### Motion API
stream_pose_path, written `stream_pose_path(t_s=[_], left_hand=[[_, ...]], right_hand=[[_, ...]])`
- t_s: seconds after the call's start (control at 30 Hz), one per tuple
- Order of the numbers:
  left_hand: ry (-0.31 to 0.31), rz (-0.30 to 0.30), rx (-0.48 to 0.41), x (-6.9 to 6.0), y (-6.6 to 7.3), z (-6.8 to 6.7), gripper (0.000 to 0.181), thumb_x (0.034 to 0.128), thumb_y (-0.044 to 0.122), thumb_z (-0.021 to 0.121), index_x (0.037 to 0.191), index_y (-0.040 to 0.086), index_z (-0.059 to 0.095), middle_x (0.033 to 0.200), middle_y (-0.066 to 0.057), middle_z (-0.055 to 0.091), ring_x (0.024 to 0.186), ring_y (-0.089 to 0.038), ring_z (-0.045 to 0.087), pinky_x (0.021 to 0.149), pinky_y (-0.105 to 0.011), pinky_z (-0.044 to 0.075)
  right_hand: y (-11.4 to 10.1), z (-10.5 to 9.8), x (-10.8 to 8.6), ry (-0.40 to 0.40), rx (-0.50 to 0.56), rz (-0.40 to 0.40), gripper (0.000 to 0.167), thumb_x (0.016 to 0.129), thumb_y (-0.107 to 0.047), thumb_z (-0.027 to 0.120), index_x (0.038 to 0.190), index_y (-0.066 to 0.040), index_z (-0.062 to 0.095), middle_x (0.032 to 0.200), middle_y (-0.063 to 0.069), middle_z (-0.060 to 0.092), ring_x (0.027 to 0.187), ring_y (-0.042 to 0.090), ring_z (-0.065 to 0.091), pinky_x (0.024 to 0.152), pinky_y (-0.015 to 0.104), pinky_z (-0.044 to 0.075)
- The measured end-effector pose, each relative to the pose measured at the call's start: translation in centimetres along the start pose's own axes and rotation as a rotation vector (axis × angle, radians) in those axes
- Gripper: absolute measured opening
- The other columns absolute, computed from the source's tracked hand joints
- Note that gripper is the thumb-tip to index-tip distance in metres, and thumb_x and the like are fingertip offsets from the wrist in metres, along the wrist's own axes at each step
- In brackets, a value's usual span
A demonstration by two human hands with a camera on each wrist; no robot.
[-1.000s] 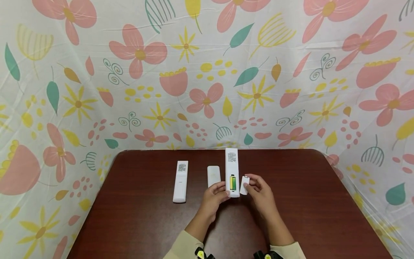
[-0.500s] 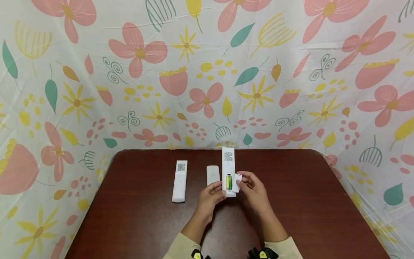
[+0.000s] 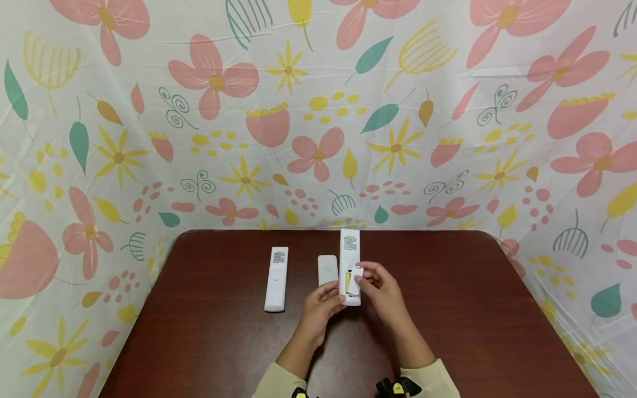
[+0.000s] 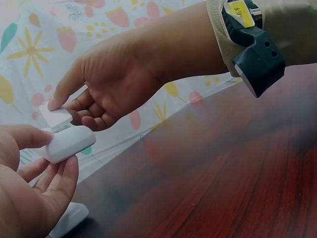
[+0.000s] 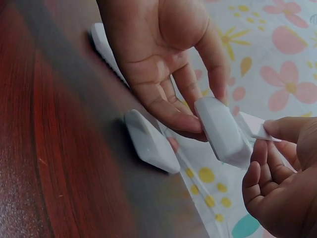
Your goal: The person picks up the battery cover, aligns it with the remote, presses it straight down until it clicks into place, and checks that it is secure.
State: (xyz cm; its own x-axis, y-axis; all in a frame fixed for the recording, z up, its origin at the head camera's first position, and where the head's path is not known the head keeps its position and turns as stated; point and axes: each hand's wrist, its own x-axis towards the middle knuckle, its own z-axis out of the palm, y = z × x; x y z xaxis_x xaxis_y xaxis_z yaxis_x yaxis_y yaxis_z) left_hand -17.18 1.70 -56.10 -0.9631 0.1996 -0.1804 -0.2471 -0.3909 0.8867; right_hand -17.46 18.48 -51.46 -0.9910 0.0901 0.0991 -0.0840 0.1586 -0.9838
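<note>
My left hand (image 3: 318,312) grips the lower end of a white remote control (image 3: 350,249), held above the table with its back toward me. Its battery compartment is uncovered, and a yellow-green battery (image 3: 348,281) shows inside. Between thumb and fingers, my right hand (image 3: 385,296) pinches a small white battery cover (image 3: 356,280), which overlaps the right part of the compartment and hides what lies there. In the right wrist view the cover (image 5: 255,126) is tilted just off the back of the remote (image 5: 223,131).
A second white remote (image 3: 276,279) lies face down at the left of the brown table (image 3: 224,342). Just behind my left hand lies another white, rounded device (image 3: 327,269), partly hidden. A flower-patterned curtain (image 3: 318,110) stands along the table's back edge.
My right hand has moved left with the battery cover, from beside the remote to over its battery compartment. The remote has shifted slightly left in my left hand.
</note>
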Motion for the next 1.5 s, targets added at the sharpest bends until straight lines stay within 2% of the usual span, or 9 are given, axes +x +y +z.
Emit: stream_pose_path(t_s=[0.57, 0.83, 1.07, 1.17, 1.37, 1.5], left_hand=[[-0.034, -0.001, -0.045, -0.4, 0.3, -0.1, 0.047, 0.0905, 0.0, 0.065, 0.136, -0.009, 0.054, 0.121, -0.017, 0.069, 0.098, -0.016, 0.07, 0.086, -0.032, 0.059], [-0.052, -0.02, -0.08, -0.3, 0.3, -0.3, 0.049, 0.0913, 0.0, 0.064, 0.138, -0.009, 0.052, 0.121, -0.014, 0.069, 0.1, -0.017, 0.07, 0.087, -0.034, 0.06], [-0.082, -0.029, -0.083, -0.4, 0.4, -0.4, 0.054, 0.0919, 0.0, 0.061, 0.144, -0.01, 0.047, 0.13, -0.019, 0.064, 0.101, -0.017, 0.069, 0.088, -0.032, 0.059], [-0.101, -0.026, -0.088, -0.5, 0.4, -0.5, 0.054, 0.0922, -0.001, 0.06, 0.144, -0.01, 0.047, 0.129, -0.017, 0.064, 0.101, -0.016, 0.069, 0.087, -0.032, 0.059], [-0.125, -0.016, -0.086, -0.6, 0.3, -0.6, 0.053, 0.0924, -0.001, 0.058, 0.144, -0.009, 0.046, 0.129, -0.015, 0.064, 0.103, -0.017, 0.069, 0.087, -0.031, 0.059], [-0.13, -0.014, -0.083, -0.7, 0.4, -0.5, 0.053, 0.0924, -0.001, 0.057, 0.144, -0.008, 0.045, 0.131, -0.015, 0.065, 0.103, -0.016, 0.069, 0.088, -0.032, 0.058]], right_hand=[[0.1, 0.4, 0.0, -0.067, 0.011, -0.016, 0.027, 0.094, -0.009, 0.07, 0.121, -0.005, 0.066, 0.097, 0.02, 0.066, 0.084, 0.013, 0.058, 0.075, 0.022, 0.047], [0.0, 0.5, 0.1, -0.079, -0.022, -0.011, 0.027, 0.094, -0.012, 0.07, 0.121, -0.008, 0.067, 0.1, 0.018, 0.063, 0.085, 0.013, 0.057, 0.076, 0.022, 0.047], [-0.1, 0.5, 0.1, -0.105, -0.058, -0.037, 0.026, 0.095, -0.013, 0.07, 0.12, -0.01, 0.068, 0.1, 0.016, 0.061, 0.089, 0.015, 0.057, 0.077, 0.022, 0.047], [0.0, 0.6, 0.1, -0.111, -0.07, -0.044, 0.026, 0.094, -0.012, 0.071, 0.121, -0.011, 0.068, 0.099, 0.014, 0.059, 0.088, 0.015, 0.056, 0.076, 0.022, 0.046], [-0.2, 0.7, 0.0, -0.118, -0.107, -0.047, 0.026, 0.095, -0.006, 0.068, 0.121, -0.007, 0.067, 0.1, 0.016, 0.056, 0.085, 0.013, 0.053, 0.074, 0.02, 0.045], [-1.8, 0.8, -0.5, -0.139, -0.125, -0.065, 0.026, 0.094, -0.002, 0.067, 0.12, 0.0, 0.066, 0.099, 0.022, 0.054, 0.083, 0.014, 0.051, 0.072, 0.021, 0.045]])
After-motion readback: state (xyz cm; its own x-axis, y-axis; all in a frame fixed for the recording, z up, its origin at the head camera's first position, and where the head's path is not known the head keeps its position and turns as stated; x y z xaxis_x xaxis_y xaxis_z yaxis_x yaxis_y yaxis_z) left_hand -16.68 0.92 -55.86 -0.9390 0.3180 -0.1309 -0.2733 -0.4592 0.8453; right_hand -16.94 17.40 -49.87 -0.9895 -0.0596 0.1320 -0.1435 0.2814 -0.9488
